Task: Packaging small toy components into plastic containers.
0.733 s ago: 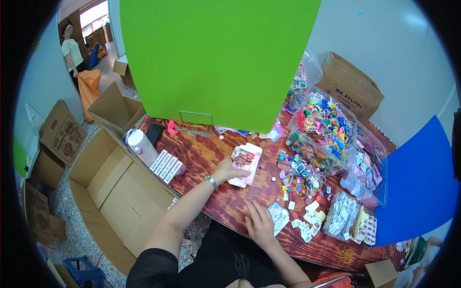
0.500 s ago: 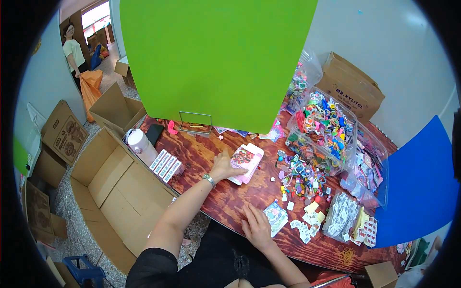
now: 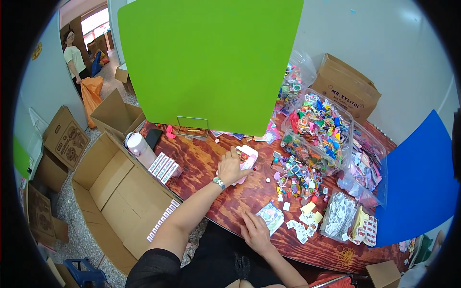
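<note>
Covering a pink box [image 3: 250, 154], the left hand [image 3: 231, 168] has a grip too hidden to judge; the right hand [image 3: 257, 234] lies open, a row of small boxes [image 3: 163, 220] already lines the carton [image 3: 113, 189], and trinkets [image 3: 301, 178] remain loose.

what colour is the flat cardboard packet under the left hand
The flat cardboard packet: pink and white, with reddish print; shows best in the head view.

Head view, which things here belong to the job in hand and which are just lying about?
Seemingly part of it:
pink-and-white box, at the left hand
pale printed item, nearest the right hand
loose trinkets

Probably just lying about:
pale bottle
dark flat object
blue stool
</note>
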Demonstrator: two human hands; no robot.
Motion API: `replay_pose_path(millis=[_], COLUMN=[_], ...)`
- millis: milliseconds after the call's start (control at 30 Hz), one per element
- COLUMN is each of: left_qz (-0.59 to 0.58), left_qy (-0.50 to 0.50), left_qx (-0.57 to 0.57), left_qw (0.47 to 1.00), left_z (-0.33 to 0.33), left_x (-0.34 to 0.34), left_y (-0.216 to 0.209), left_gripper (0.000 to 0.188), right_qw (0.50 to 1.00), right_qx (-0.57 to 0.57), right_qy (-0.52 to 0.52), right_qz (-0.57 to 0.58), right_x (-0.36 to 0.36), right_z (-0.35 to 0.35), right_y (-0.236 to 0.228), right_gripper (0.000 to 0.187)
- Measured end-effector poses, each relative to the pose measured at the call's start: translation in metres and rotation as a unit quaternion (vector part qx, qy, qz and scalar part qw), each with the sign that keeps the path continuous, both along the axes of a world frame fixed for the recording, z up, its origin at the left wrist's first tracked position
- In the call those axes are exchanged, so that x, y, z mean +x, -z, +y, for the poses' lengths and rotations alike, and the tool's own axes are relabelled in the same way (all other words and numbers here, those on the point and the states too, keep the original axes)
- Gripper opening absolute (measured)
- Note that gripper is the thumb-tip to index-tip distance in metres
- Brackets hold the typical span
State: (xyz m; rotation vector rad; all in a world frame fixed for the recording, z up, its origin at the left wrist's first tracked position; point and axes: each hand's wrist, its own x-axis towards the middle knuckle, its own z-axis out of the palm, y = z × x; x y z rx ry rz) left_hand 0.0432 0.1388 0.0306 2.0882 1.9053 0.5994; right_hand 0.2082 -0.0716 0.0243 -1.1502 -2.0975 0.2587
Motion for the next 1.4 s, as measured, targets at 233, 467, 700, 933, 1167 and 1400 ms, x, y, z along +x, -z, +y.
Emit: replay_pose_path(millis=[233, 467, 700, 933, 1167, 1400], left_qz=[-0.048, -0.161, -0.192, -0.146, -0.072, -0.046], left_qy=[0.003, 0.050, 0.067, 0.073, 0.129, 0.188], left_qx=[0.149, 0.211, 0.207, 0.277, 0.330, 0.304], left_qw=[0.988, 0.963, 0.957, 0.947, 0.932, 0.933], left_z=[-0.010, -0.084, -0.138, -0.153, -0.160, -0.163], left_x=[-0.001, 0.006, 0.004, 0.003, -0.006, -0.014], left_y=[0.001, -0.033, -0.032, -0.028, -0.024, -0.037], left_gripper=[0.120, 0.102, 0.093, 0.091, 0.089, 0.087], right_qw=[1.000, 0.993, 0.988, 0.990, 0.959, 0.986], right_qx=[0.005, 0.056, 0.128, 0.102, -0.182, -0.131], right_qy=[0.009, 0.058, 0.043, 0.045, 0.008, -0.064], right_qz=[-0.011, 0.085, 0.069, 0.085, 0.217, 0.077], right_x=[0.012, 0.015, 0.014, 0.014, 0.024, 0.034], right_z=[0.003, 0.046, 0.061, 0.055, 0.054, 0.061], right_y=[0.001, -0.055, -0.060, -0.067, -0.083, -0.099], right_gripper=[0.051, 0.048, 0.045, 0.044, 0.017, 0.023])
